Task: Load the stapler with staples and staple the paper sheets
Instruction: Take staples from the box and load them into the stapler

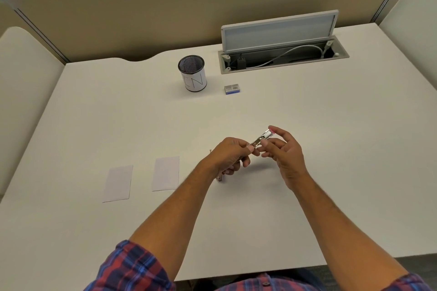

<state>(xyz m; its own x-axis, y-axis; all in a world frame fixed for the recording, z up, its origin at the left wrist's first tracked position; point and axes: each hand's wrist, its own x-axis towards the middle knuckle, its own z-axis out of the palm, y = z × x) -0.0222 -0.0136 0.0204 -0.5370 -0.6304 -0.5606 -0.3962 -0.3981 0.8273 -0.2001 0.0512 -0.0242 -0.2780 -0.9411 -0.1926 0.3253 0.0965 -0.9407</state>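
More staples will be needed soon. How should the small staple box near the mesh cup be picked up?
Probably from above, pinching the two long sides of the staple box. It lies flat on the desk, low and rectangular, so its top offers no hold. The mesh cup stands apart on its left, leaving finger room on both sides.

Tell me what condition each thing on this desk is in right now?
stapler: held above the desk, metal staple channel exposed
left hand: grips the stapler's near end
right hand: fingers at its far end
staple box: closed, lying flat
mesh cup: upright, seems empty
two paper sheets: flat, apart, unstapled
cable hatch: lid raised
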